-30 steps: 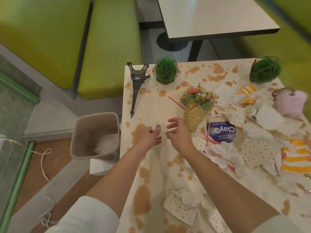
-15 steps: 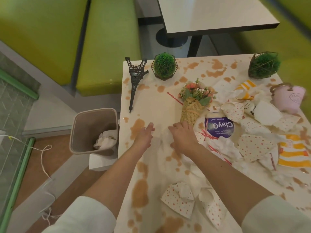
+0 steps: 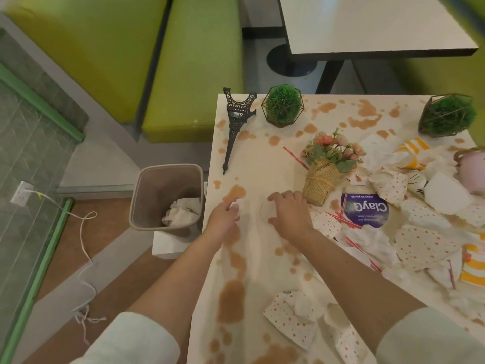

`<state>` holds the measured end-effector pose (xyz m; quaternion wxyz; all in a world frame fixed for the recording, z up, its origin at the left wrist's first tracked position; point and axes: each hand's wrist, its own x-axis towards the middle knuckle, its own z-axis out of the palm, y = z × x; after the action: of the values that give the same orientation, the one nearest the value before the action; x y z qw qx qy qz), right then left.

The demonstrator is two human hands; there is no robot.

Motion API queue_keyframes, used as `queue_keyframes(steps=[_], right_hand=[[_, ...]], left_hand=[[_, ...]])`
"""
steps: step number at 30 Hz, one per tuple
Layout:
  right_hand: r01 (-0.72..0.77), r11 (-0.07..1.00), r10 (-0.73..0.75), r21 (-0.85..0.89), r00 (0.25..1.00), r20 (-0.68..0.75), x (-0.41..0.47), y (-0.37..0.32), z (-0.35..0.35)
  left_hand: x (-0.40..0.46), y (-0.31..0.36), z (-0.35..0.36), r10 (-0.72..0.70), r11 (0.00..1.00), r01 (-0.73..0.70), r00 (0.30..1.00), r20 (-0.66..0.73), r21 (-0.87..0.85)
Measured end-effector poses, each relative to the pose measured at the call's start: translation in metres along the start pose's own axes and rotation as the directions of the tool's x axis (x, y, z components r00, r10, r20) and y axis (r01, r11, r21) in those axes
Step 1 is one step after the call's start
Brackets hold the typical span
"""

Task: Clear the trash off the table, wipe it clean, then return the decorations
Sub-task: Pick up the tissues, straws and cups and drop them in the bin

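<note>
**Trash pickup under way on a stained table**

Stained white table [image 3: 262, 164] fills my view. Nearest me lie crumpled polka-dot paper cups [image 3: 291, 319], light and already crushed, so I'd pinch them by a folded edge. Further out, my left hand [image 3: 223, 219] pinches a small white scrap, I think. My right hand [image 3: 291, 214] curls over a soft white napkin [image 3: 266, 210]; whether it grips it, I cannot tell. Beside the table stands the bin [image 3: 147, 195]. Beyond the hands wait the paper-wrapped bouquet [image 3: 322, 174] and Eiffel Tower model [image 3: 236, 119].
</note>
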<state>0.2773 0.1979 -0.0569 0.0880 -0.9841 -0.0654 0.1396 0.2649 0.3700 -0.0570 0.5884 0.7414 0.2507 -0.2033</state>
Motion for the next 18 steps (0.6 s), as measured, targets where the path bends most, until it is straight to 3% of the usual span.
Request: queue_keyframes(steps=[8, 13, 18], right_hand=[[-0.066, 0.954, 0.050, 0.291, 0.997, 0.063, 0.012, -0.025, -0.009], [-0.049, 0.790, 0.086, 0.611, 0.996, -0.032, 0.019, -0.062, -0.026], [-0.063, 0.644, 0.140, 0.762, 0.989, -0.037, 0.025, -0.112, -0.026]], left_hand=[[0.004, -0.014, -0.037, 0.039, 0.996, -0.053, 0.980, -0.195, -0.068], [0.013, -0.024, -0.080, -0.028, 0.991, -0.023, 0.929, -0.369, -0.134], [0.020, -0.029, -0.124, -0.055, 0.982, -0.030, 0.898, -0.437, -0.185]])
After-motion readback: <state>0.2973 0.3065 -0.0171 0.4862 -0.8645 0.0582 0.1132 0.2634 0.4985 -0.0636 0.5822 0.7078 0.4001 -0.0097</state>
